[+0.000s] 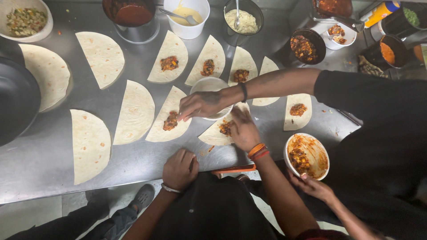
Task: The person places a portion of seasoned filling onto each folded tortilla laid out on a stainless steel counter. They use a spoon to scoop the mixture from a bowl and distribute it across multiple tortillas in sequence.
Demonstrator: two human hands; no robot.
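Observation:
My left hand [180, 169] rests flat on the front edge of the steel table [44, 155] and holds nothing. My right hand [242, 131], with orange bands at the wrist, lies on a half tortilla [213, 135], fingers bent over its edge beside a spoonful of dark red filling [224, 128]. A co-worker's hand [200, 104] reaches in from the right, over a white bowl [209, 84], with fingertips at the filling on the neighbouring half tortilla [167, 129]. The co-worker's other hand [311, 186] holds a white bowl of filling [307, 155] near the table's front edge.
Several half tortillas lie across the table, some with filling [169, 63], some plain [89, 144]. Pots and bowls of sauce [131, 15], cream [184, 15] and fillings [304, 46] line the back. A black pan [15, 102] sits far left. An orange tool [233, 169] lies at the front edge.

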